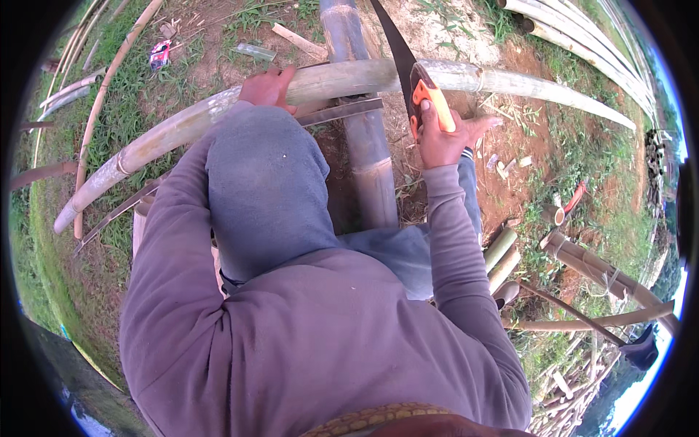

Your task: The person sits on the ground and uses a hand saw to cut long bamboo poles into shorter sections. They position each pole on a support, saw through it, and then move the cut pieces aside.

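Observation:
A long pale bamboo pole [342, 80] runs left to right in front of me, across a thicker grey bamboo post [368, 138]. My left hand [268, 89] grips the pole from above, just past my bent knee [266, 167]. In my right hand [439, 135], the fingers are wrapped round the orange handle of a hand saw [435, 108]. Its dark blade points away from me and crosses the pole right of the post. Whether the teeth sit in a cut, I cannot tell.
A narrow flat strip [341, 111] lies over the post, near the pole. Several bamboo poles [575, 47] are stacked far right. Cut bamboo pieces [499, 251] and a long-handled tool [575, 313] lie at right. A thin pole [109, 87] and a red packet [159, 55] are at left.

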`<action>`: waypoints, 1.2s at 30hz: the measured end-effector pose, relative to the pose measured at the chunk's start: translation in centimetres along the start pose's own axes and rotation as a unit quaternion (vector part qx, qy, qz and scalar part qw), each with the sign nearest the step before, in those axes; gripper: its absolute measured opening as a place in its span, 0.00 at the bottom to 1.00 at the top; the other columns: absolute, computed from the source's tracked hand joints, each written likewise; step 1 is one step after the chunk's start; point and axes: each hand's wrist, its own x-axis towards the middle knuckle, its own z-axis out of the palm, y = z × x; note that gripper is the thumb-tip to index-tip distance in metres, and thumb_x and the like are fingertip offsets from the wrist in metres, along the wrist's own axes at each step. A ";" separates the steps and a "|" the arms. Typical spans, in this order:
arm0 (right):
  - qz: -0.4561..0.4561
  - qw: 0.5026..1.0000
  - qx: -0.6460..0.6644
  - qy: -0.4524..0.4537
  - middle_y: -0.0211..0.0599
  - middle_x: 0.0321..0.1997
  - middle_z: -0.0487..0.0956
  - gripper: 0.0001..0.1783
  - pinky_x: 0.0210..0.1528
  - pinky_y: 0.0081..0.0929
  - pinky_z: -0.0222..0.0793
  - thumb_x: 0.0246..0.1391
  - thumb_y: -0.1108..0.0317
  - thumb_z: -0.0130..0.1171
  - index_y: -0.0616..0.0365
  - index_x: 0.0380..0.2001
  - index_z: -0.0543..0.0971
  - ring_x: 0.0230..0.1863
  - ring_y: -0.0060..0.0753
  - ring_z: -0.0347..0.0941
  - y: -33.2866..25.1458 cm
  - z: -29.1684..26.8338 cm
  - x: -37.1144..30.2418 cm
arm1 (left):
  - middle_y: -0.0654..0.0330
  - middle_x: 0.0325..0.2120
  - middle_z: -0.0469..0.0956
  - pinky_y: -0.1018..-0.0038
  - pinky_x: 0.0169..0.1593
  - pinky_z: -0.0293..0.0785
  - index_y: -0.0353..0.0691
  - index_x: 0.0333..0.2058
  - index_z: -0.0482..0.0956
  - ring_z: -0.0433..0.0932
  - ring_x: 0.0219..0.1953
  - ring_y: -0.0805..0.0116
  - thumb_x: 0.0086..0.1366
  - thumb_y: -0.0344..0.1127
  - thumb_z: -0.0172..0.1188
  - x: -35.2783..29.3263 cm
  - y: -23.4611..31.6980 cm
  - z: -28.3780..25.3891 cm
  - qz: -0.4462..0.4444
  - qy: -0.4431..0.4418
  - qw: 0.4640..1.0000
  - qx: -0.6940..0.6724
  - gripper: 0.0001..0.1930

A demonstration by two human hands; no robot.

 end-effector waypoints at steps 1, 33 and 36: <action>-0.011 1.000 0.020 0.002 0.28 0.29 0.83 0.09 0.29 0.17 0.69 0.67 0.69 0.71 0.64 0.39 0.82 0.28 0.13 0.74 0.6 0.2 -0.4 | 0.47 0.51 0.81 0.49 0.56 0.80 0.49 0.66 0.67 0.83 0.53 0.41 0.50 0.49 0.80 0.0 -0.2 -0.1 0.002 0.014 1.000 0.006 0.46; -0.003 0.999 -0.014 0.035 0.30 0.29 0.83 0.11 0.32 0.22 0.71 0.66 0.68 0.70 0.64 0.42 0.81 0.29 0.14 0.73 -0.2 -2.1 -7.1 | 0.47 0.49 0.82 0.50 0.55 0.81 0.43 0.59 0.71 0.83 0.52 0.41 0.48 0.48 0.80 0.9 -0.6 0.3 -0.002 0.040 0.999 -0.016 0.41; -0.022 0.993 -0.116 0.010 0.30 0.31 0.80 0.07 0.28 0.17 0.76 0.72 0.74 0.61 0.66 0.48 0.77 0.23 0.14 0.72 -3.9 -7.3 -17.2 | 0.46 0.49 0.83 0.49 0.54 0.80 0.42 0.59 0.71 0.83 0.52 0.40 0.48 0.47 0.80 0.6 -1.3 0.3 -0.007 0.014 1.000 -0.004 0.42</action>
